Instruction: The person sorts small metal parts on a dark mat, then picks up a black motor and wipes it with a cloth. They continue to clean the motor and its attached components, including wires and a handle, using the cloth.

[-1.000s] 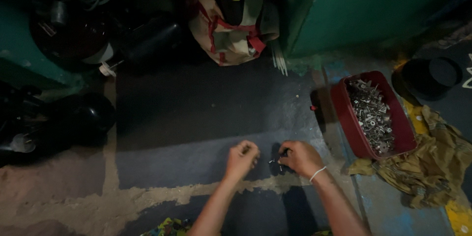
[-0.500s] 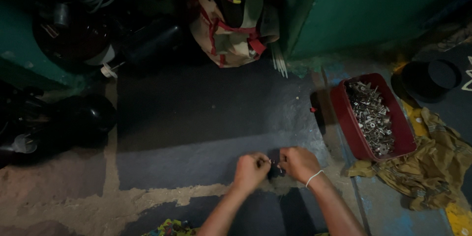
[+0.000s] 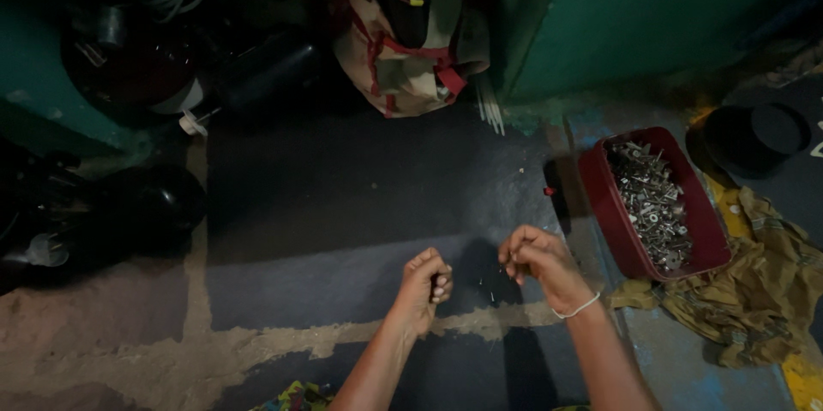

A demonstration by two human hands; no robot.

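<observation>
Over a dark floor (image 3: 343, 205), the left hand (image 3: 424, 284) is curled into a fist around a small dark part (image 3: 441, 281) that barely shows at its fingers, while the right hand (image 3: 533, 258) pinches something too small to name, the two hands a little apart. The part's long axis and heading cannot be made out. A red tray (image 3: 613, 222) of metal screws (image 3: 653, 205) lies at 3 o'clock of the hands, with a crumpled rag (image 3: 754, 291) at the tray's 5 o'clock and a cloth bag (image 3: 403, 42) at 12 o'clock.
</observation>
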